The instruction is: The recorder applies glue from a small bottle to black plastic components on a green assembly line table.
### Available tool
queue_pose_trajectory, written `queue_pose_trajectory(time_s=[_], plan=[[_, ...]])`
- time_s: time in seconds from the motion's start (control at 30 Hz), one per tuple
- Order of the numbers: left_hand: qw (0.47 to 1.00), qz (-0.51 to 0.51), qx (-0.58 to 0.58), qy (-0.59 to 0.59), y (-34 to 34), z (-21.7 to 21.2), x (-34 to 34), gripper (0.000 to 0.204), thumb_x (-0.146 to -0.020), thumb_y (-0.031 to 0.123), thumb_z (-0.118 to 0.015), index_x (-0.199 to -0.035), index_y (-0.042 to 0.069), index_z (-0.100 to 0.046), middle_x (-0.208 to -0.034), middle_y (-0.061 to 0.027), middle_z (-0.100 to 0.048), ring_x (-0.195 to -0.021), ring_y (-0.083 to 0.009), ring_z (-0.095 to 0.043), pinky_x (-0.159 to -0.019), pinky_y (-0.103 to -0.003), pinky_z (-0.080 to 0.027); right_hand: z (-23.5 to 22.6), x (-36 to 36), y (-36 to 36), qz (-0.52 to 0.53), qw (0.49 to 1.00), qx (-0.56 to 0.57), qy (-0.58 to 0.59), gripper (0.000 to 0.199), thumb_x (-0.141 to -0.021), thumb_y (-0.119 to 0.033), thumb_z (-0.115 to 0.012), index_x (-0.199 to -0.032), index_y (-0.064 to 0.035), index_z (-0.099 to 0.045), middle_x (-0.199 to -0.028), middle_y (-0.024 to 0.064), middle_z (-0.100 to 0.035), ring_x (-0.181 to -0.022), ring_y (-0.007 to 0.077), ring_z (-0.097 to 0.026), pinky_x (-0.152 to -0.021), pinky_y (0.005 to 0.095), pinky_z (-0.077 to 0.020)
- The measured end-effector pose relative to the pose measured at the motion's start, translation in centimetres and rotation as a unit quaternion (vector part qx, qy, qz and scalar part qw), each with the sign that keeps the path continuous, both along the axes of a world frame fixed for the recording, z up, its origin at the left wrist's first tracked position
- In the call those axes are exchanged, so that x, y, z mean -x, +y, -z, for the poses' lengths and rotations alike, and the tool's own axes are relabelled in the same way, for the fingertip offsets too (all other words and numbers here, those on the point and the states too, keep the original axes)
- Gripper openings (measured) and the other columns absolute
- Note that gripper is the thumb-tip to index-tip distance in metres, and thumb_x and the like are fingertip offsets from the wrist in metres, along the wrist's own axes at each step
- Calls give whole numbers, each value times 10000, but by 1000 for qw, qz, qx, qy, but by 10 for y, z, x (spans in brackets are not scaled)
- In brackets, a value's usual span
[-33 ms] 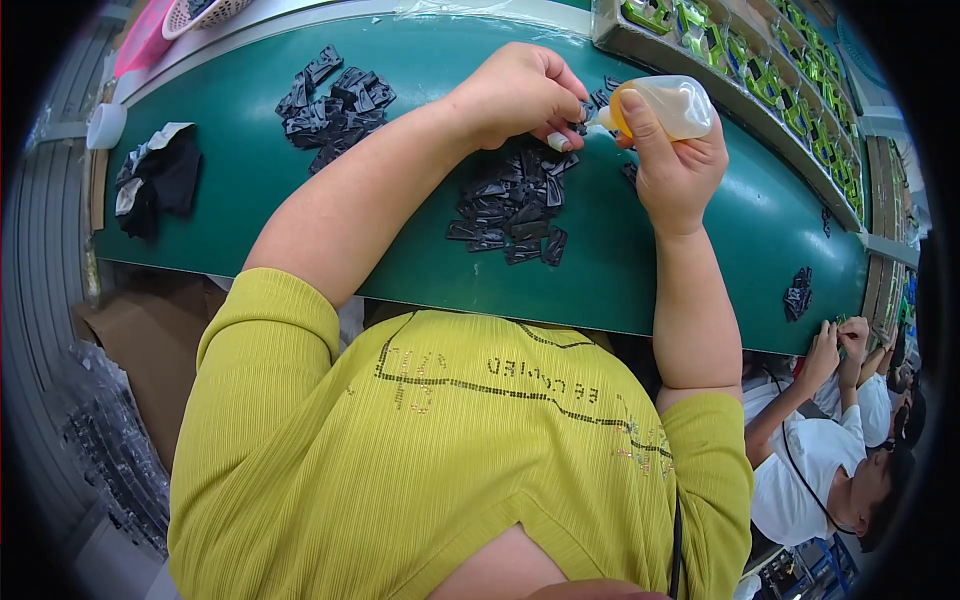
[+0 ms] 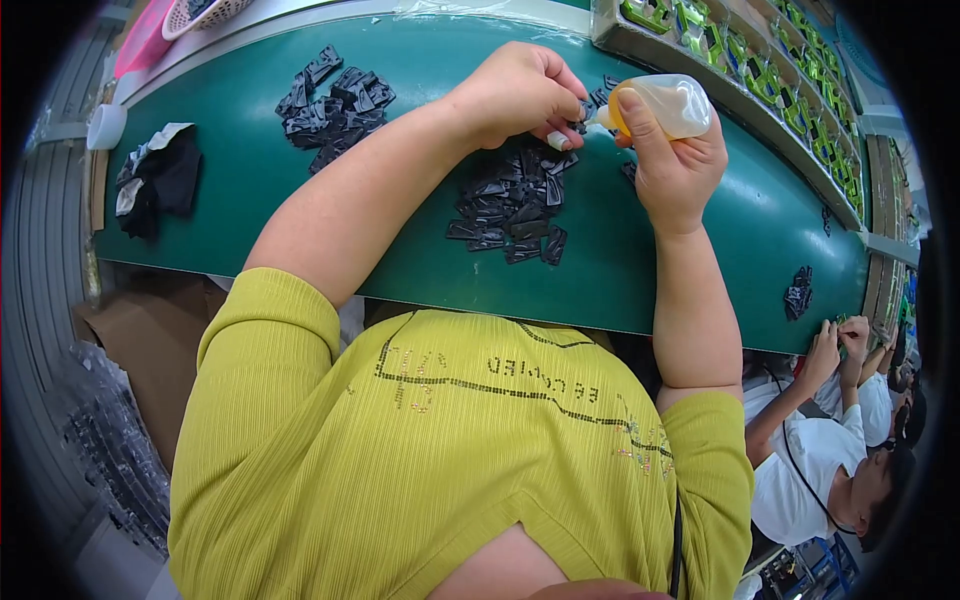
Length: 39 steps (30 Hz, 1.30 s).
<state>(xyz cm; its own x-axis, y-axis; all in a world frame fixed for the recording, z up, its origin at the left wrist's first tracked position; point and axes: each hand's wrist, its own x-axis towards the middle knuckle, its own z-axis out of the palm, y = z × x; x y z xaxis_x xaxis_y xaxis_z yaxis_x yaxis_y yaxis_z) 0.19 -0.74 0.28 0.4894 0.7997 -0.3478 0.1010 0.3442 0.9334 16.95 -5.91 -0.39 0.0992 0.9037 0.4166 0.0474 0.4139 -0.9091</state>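
Barely anything differs from the instant just before: our hands stay where they were, and the squeeze bottle (image 2: 680, 104) shows at most a tiny shift, so we judge the work to be at the same step. Our right hand (image 2: 680, 160) has its fingers clamped around the bottle, which tilts with its nozzle toward a small black piece (image 2: 582, 124) above the counter (image 2: 400, 255). Our left hand (image 2: 520, 95) seems to pinch that piece between its fingers; whether nozzle and piece touch, we cannot tell. A loose pile of black pieces (image 2: 510, 210) lies on the counter just beside it. We find no readable label on the bottle; our yellow-green shirt (image 2: 450, 450) carries inverted studded lettering.
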Motion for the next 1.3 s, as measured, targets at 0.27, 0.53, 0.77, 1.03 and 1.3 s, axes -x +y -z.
queue_pose_trajectory(time_s=[0.27,0.53,0.77,1.03,1.3], plan=[[1000,-24,3,-12,-1,-3,-1,236,-777,6,-625,-990,-75,-562,-833,-143,-622,-706,-213,-666,-616,-268,-548,-11,-54,20,3,932,68,355,123,-864,-148,-600,-922,-40,-602,-832,55,-615,-622,134,-546,-528,245,-428],[969,0,-227,99,13,3,-28,255,-801,181,-662,-997,18,-656,-902,-114,-651,-714,-167,-668,-621,-309,-524,-4,-63,30,74,922,83,371,187,-834,-202,-631,-930,-52,-572,-811,55,-594,-600,143,-531,-547,287,-425],[744,31,-564,356,-21,2,-45,857,-638,488,-749,-1281,15,-436,-1310,-200,-442,-1264,-354,-365,-1048,-418,-301,-8,-66,32,84,923,59,372,160,-836,-191,-634,-896,-49,-591,-775,57,-608,-566,142,-548,-508,281,-461],[805,-22,-521,285,-23,-10,-41,584,-728,358,-705,-1154,5,-518,-1130,-183,-542,-1097,-346,-490,-948,-399,-398,2,-80,28,63,932,59,353,155,-864,-180,-602,-957,-57,-591,-811,59,-618,-584,126,-553,-518,246,-434],[759,-82,-310,566,-4,-36,103,281,-739,266,-660,-931,60,-664,-976,-156,-643,-937,-314,-606,-818,-395,-484,-8,-59,23,77,931,91,344,194,-857,-201,-616,-970,-51,-564,-828,71,-594,-586,121,-518,-538,246,-419]])
